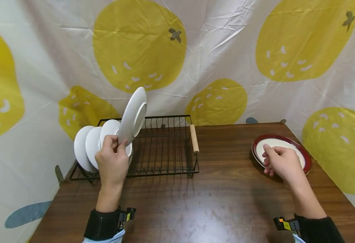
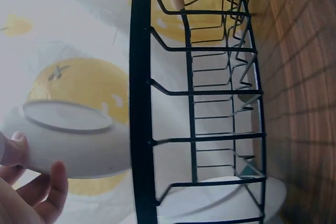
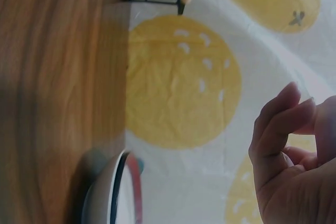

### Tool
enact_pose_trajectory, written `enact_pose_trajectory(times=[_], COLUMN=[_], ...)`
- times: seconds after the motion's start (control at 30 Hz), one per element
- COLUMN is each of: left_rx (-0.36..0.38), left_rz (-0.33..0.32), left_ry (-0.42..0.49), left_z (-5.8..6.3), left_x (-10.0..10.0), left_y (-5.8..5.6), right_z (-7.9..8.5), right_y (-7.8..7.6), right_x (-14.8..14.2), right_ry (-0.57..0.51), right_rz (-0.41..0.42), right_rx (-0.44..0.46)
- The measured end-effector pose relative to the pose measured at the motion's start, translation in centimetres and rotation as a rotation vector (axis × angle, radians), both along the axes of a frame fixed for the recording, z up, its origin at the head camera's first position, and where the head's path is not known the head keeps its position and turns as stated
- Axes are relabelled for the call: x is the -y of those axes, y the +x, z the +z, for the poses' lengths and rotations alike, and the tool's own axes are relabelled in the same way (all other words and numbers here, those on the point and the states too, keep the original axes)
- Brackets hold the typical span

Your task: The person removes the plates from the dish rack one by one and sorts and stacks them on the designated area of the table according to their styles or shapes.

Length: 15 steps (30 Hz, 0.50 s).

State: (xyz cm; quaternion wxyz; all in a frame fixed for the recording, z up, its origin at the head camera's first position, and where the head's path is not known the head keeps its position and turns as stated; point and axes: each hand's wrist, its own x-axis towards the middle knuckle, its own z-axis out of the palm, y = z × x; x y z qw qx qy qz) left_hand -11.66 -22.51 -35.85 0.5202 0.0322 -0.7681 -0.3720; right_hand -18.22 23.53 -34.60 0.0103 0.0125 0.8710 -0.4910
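Hands [image 1: 112, 165]: L w/ plate [image 1: 129, 116], nr racked plates [image 1: 82, 148]

Left grip [image 1: 112, 161] pinching — right grip [image 1: 284, 163] loosely curled.

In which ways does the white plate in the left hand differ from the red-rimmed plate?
The white plate shows plain white; the red-rimmed plate has a dark red border around a cream middle. The white plate is tilted steeply, pinched by the left hand; the red-rimmed plate lies roughly flat, face up, ungripped. Both are round.
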Motion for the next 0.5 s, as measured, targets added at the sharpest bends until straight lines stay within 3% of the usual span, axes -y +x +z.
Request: enact_pose_trajectory(times=[0.23,0.5], left_rx=[-0.17,-0.388], left_rz=[-0.035,-0.121], left_ry=[-0.168,-0.471], left_z=[0.4,0.8], left_x=[-1.6,-4.1], left_y=[0.2,-0.1], right_z=[1.2,2.5], right_y=[0.6,1.5], right_x=[2.6,6.4], right_ry=[-0.063,-0.203], right_rz=[0.101,0.269], right_rx=[-0.044,-0.062])
